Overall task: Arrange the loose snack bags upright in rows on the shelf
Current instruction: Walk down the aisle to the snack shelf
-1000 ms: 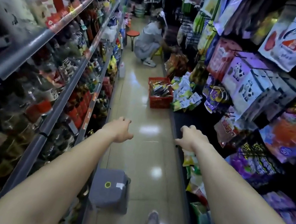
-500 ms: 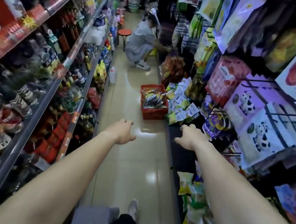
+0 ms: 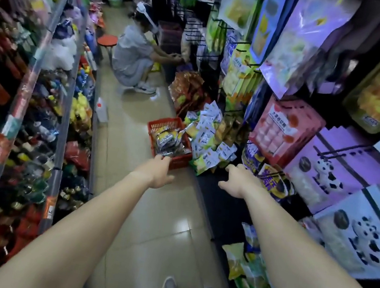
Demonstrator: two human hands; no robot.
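One red basket [image 3: 162, 126] is set on the floor [image 3: 159, 238], close against the front edge of the low shelf [image 3: 211, 204] on the right of the aisle. Dark foil packets with yellow print [image 3: 168, 140] are piled inside it, lying flat and overlapping. Just beside the basket, at the shelf's front edge, the loose snack bags [image 3: 205, 141] in white and green are heaped untidily, some leaning and some flat. More yellow-green bags [image 3: 246, 267] are slumped further along the same shelf, nearer the camera.

Above the shelf, large packets are hung on black hooks: a pink one [image 3: 283, 131], cow-printed ones [image 3: 323, 175] and purple-and-yellow ones [image 3: 270, 181]. The opposite side of the narrow aisle is lined with long shelving [image 3: 38, 120] crowded with blurred goods. A white bottle [image 3: 100, 111] is stood on the floor at its foot. Further down, a crouching person [image 3: 132, 60] is seen facing the right-hand racks, with a red stool [image 3: 107, 40] behind.

Both bare arms are stretched forward. The left hand [image 3: 157, 171] is held palm down with relaxed fingers and nothing in it, its fingertips at the basket's near rim; contact cannot be told. The right hand [image 3: 236, 181] is held empty over the shelf's front edge, fingers loosely bent, near the purple-and-yellow packets.
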